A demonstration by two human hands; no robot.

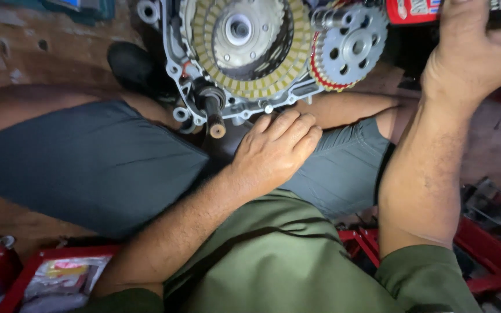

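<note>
At frame centre our left hand (273,152) rests curled, holding nothing, below the clutch (249,43). Upper right, our right hand (471,49) grips something dark; we cannot tell what.

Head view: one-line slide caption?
Left hand rests under open engine case with clutch pack; right hand reaches beside drilled gear.

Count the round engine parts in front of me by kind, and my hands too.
Clutch disc packs with tan friction rings: 1
Drilled gears: 1
Protruding shafts: 1
Hands: 2, the left hand below the casing, the right hand up at the top right
Total: 5
</note>
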